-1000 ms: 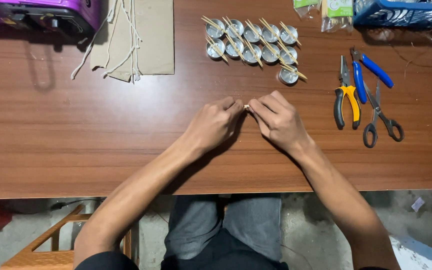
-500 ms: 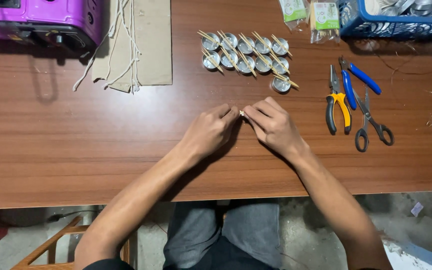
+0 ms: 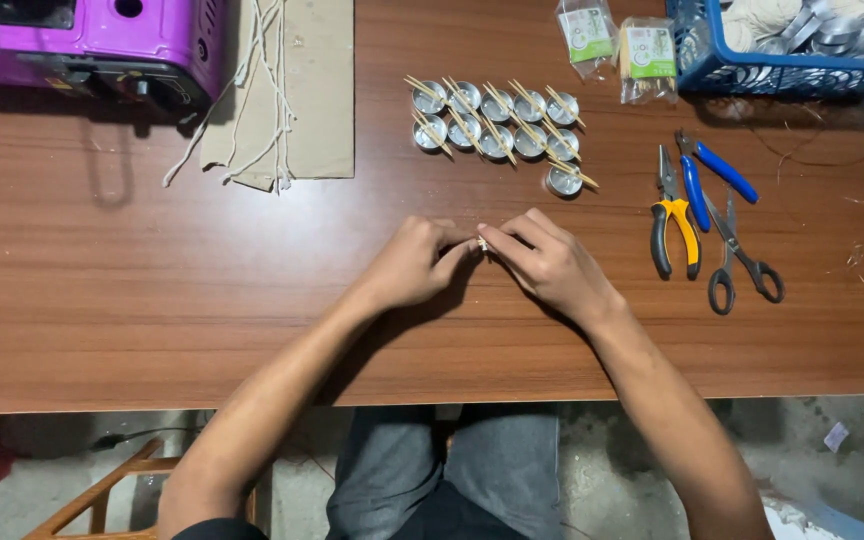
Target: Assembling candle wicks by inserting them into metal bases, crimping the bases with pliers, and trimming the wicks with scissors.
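Hands meet at the middle of the brown wooden counter (image 3: 102,300) in the single head view. The left hand (image 3: 414,262) and the right hand (image 3: 550,265) face each other with fingertips pressed together, and between them they pinch a tiny pale piece (image 3: 482,243). It is too small to tell what it is. Both hands are narrowed to a fingertip pinch on it, low over the counter, and the forearms run back toward the near edge.

Just beyond the hands sits a cluster of small round metal cups (image 3: 497,125) in two rows, thin wooden sticks lying across their tops, with one more cup (image 3: 563,182) alone at the right end.

To the right lie yellow-handled pliers (image 3: 674,215), blue-handled pliers (image 3: 707,172) and dark scissors (image 3: 737,255), close together and well apart from the right hand.

At the far right corner a blue basket (image 3: 752,70) holds more metal cups. Two small clear packets (image 3: 617,40) lie beside it.

At the far left stands a purple appliance (image 3: 92,40). Next to it a piece of cardboard (image 3: 317,90) carries loose white strings (image 3: 252,90).
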